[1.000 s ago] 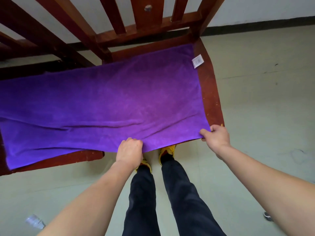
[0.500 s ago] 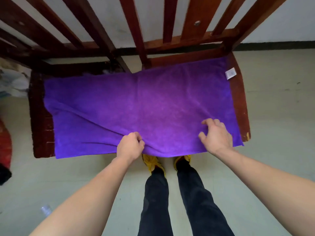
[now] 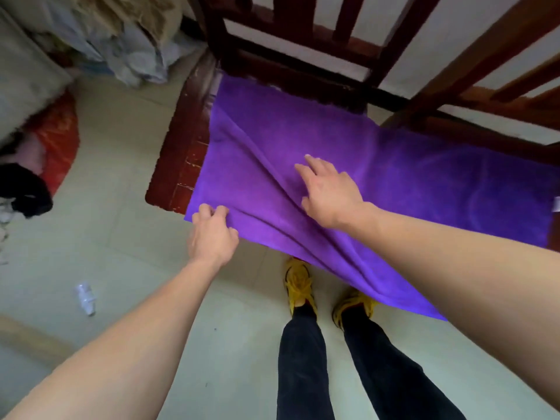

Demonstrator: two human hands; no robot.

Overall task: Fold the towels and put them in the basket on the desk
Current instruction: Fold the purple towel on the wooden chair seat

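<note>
No text, brand, number or sign can be read anywhere: the small white tag [image 3: 557, 205] at the far right edge of the frame, on the purple cloth towel [image 3: 409, 183] spread over the dark red wooden chair seat [image 3: 178, 165], is cut off and blurred.

Dark red wooden chair [image 3: 181, 153], pale floor [image 3: 121, 140], white wall [image 3: 409, 40]; heaped clothes [image 3: 130, 47] left

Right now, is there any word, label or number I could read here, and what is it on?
No text can be read.
Small white tag at the right edge of the purple terry towel: cut off by the frame, unreadable.
Small white plastic bottle on the floor: too blurred to show any print.
</note>
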